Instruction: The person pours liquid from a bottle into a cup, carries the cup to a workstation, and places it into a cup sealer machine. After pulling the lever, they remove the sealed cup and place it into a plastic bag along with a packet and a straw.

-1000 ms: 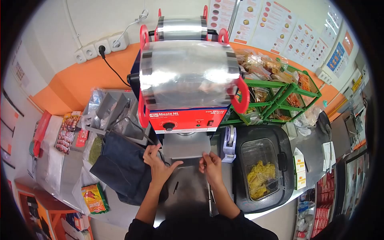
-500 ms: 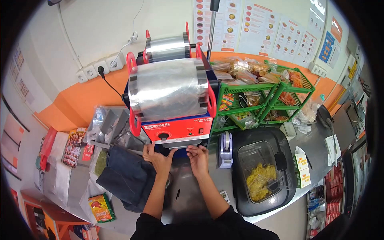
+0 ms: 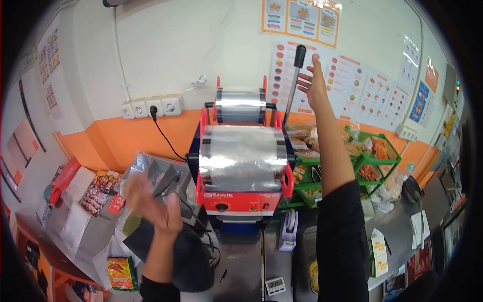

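Red-and-blue boxy cup sealer (image 3: 241, 201), standing on the grey metal desk (image 3: 241, 267) against the wall; clock directions run from it, twelve toward the wall. Two rolls of clear film sit on top: wide roll (image 3: 241, 158) in front, narrower roll (image 3: 241, 106) behind, both between red side discs.

One o'clock: upright metal lever (image 3: 292, 94) with black knob. Right hand (image 3: 315, 89) just beside it, fingers spread wide, no grip closed on anything; contact with the shaft, cannot tell.

Eight o'clock: left hand (image 3: 156, 206), blurred, above the desk, fingers loosely open, nothing seen in hold. Below it, toward seven, dark fabric bag (image 3: 193, 267).

Five o'clock: pale purple tape dispenser (image 3: 288, 234). Farther out, between five and six, white digital timer (image 3: 275, 286). Just past six, slim black pen (image 3: 224, 275).

Three o'clock: green plastic baskets (image 3: 377, 168) holding bagged goods. Between seven and eight, well apart, orange-and-green packet (image 3: 121, 273). Ten o'clock: white wall sockets (image 3: 151, 106), black plug inserted.
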Demonstrator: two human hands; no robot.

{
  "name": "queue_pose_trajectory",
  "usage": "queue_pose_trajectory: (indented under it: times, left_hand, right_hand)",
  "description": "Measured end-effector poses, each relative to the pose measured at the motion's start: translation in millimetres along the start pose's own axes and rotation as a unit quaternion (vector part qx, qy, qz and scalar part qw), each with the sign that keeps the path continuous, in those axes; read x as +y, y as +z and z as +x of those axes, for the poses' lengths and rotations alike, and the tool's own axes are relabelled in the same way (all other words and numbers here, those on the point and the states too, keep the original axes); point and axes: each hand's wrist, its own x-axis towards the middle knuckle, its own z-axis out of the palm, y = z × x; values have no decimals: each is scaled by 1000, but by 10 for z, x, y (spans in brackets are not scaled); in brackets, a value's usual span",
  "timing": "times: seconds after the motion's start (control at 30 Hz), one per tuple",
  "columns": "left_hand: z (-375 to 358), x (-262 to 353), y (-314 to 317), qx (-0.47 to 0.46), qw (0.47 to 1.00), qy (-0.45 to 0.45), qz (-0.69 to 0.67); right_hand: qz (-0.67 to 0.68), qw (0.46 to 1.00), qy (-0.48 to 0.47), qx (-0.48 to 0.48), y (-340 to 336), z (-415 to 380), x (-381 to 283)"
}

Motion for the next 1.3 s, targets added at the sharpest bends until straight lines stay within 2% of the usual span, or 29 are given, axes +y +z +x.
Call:
queue_pose_trajectory:
  times: [0.03, 0.07, 0.1, 0.17, 0.2, 0.27, 0.33, 0.37, 0.43, 0.47, 0.53, 0.57, 0.6, 0.63, 0.67, 0.7, 0.73, 0.77, 0.8, 0.83, 0.87, 0.93, 0.97, 1.0, 1.03, 1.07, 1.13, 1.2, 1.3]
  left_hand:
    - [382, -15, 179, -22, 998, -26, -61]
    - [811, -64, 405, -58, 995, 58, -58]
    - [1242, 108, 639, -78, 993, 49, -72]
    - [1747, 148, 1184, -224, 969, 104, 21]
    - [2039, 261, 1432, -387, 908, 100, 124]
    - [2345, 489, 1906, -577, 784, 21, 226]
    - [2355, 443, 2511, -698, 668, -58, 251]
    - [2204, 357, 2748, -698, 669, -51, 252]
    - [1977, 263, 3147, -748, 554, -114, 347]
    - [1951, 342, 3152, -747, 557, -105, 346]
    - [1822, 437, 3074, -717, 607, -56, 337]
    - [1820, 427, 3078, -720, 604, -53, 338]
    - [1813, 399, 3083, -709, 628, -50, 316]
    - [1790, 363, 3081, -699, 651, -47, 292]
    - [1780, 358, 3028, -705, 644, -46, 293]
    - [1786, 368, 2953, -672, 681, -18, 291]
    - [1776, 374, 2885, -636, 716, 9, 286]
    - [1754, 352, 2882, -618, 742, -20, 259]
    - [1733, 327, 2895, -598, 766, -52, 230]
    - [1731, 330, 2868, -609, 747, -6, 266]
    - [1740, 337, 2858, -616, 727, 45, 300]
    - [1733, 293, 2864, -615, 722, 73, 309]
    - [1707, 272, 2882, -607, 721, 103, 318]
    - [1694, 240, 2924, -611, 719, 104, 315]
    - [1688, 205, 2971, -595, 731, 89, 324]
    - [1664, 183, 3012, -578, 742, 73, 333]
    - [1655, 183, 3044, -580, 728, 96, 352]
    - [1667, 189, 3047, -581, 718, 109, 368]
    - [1681, 203, 3047, -589, 723, 71, 354]
  right_hand:
    - [37, 997, 57, -37, 43, 208, -16]
    - [33, 996, 52, -62, 82, 238, -100]
    - [28, 996, 54, -62, 124, 372, -111]
    - [33, 993, 53, -96, 194, 434, -212]
    - [35, 993, 54, -97, 222, 460, -245]
    - [83, 987, 26, -135, 256, 543, -311]
    - [83, 988, 21, -130, 335, 586, -349]
    - [84, 988, 13, -126, 371, 601, -377]
    - [69, 988, 0, -138, 408, 643, -373]
    - [57, 988, -3, -145, 424, 602, -402]
    - [86, 988, -17, -131, 447, 552, -410]
    - [103, 988, -20, -117, 454, 519, -404]
    - [105, 988, -15, -116, 449, 489, -421]
    - [137, 980, -15, -141, 439, 464, -444]
    - [170, 972, -14, -164, 411, 420, -471]
    - [172, 972, -4, -160, 347, 395, -489]
    - [174, 955, -33, -239, 259, 372, -524]
    - [177, 931, -60, -315, 160, 343, -559]
    - [201, 904, -43, -375, 48, 310, -588]
    - [227, 872, -27, -432, -29, 253, -654]
    - [208, 882, -59, -418, -79, -37, -763]
    - [220, 943, -43, -245, -53, -697, -956]
    - [204, 946, -79, -239, -139, -1003, -988]
    - [186, 947, -118, -235, -231, -1285, -987]
    - [215, 916, -201, -274, -341, -1524, -879]
    - [212, 917, -215, -261, -347, -1618, -788]
    - [101, 935, -317, -120, -375, -1973, -698]
    - [210, 930, -275, -125, -493, -2486, -483]
    - [172, 891, -403, -118, -782, -3167, 139]
